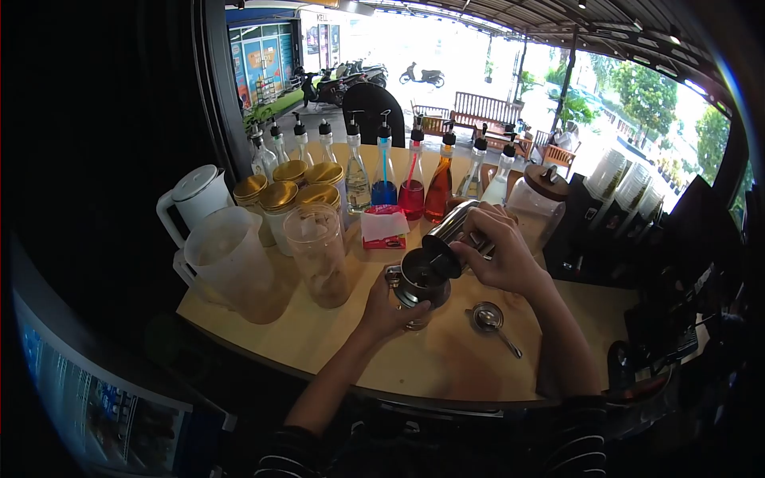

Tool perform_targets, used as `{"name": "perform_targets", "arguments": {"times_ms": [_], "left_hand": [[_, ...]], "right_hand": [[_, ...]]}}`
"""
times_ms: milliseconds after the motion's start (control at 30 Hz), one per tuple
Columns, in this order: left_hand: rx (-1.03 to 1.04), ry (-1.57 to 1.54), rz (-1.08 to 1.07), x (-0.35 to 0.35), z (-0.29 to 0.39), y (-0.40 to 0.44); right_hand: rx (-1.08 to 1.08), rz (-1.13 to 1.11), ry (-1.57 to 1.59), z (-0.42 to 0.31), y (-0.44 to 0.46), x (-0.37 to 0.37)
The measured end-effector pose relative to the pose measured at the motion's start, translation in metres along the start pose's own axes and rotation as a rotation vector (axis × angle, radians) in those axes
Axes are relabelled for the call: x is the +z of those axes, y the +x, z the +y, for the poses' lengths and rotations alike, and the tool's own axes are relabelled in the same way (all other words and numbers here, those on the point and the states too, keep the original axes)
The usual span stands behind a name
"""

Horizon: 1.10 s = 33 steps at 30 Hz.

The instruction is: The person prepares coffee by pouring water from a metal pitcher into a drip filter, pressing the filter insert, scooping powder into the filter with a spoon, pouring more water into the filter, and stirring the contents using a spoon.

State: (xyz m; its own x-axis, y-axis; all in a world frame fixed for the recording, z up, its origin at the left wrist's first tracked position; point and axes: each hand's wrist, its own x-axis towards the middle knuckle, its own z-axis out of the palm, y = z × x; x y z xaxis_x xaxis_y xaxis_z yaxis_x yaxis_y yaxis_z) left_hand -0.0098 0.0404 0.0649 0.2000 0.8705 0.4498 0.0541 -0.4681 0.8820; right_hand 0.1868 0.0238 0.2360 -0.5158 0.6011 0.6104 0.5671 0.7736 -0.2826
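My right hand [506, 251] is wrapped round a shiny steel flask [456, 221] with a dark lid or mouth, tilted down to the left. Its dark end is right over a metal cup [425, 296], which appears to be a coffee dripper on a glass; whether anything flows out cannot be made out. My left hand [389, 312] grips that cup from the left, thumb across its lower front. To the right on the wooden counter lies a small round metal dish [487, 316] with a spoon [510, 344] resting in it.
A red box with white paper [384, 227] stands just behind the cup. Plastic jugs [227, 259], a clear tub [319, 255] and gold-lidded jars [279, 197] crowd the left. Pump bottles [411, 187] line the back. A wooden-lidded jar [542, 199] and cup stacks [629, 187] stand right.
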Motion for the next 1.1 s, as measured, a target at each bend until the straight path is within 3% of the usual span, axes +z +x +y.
{"name": "perform_targets", "arguments": {"times_ms": [1100], "left_hand": [[0.026, -0.006, 0.012, 0.001, 0.002, 0.001]], "right_hand": [[-0.048, 0.012, -0.055, -0.004, 0.000, -0.008]]}}
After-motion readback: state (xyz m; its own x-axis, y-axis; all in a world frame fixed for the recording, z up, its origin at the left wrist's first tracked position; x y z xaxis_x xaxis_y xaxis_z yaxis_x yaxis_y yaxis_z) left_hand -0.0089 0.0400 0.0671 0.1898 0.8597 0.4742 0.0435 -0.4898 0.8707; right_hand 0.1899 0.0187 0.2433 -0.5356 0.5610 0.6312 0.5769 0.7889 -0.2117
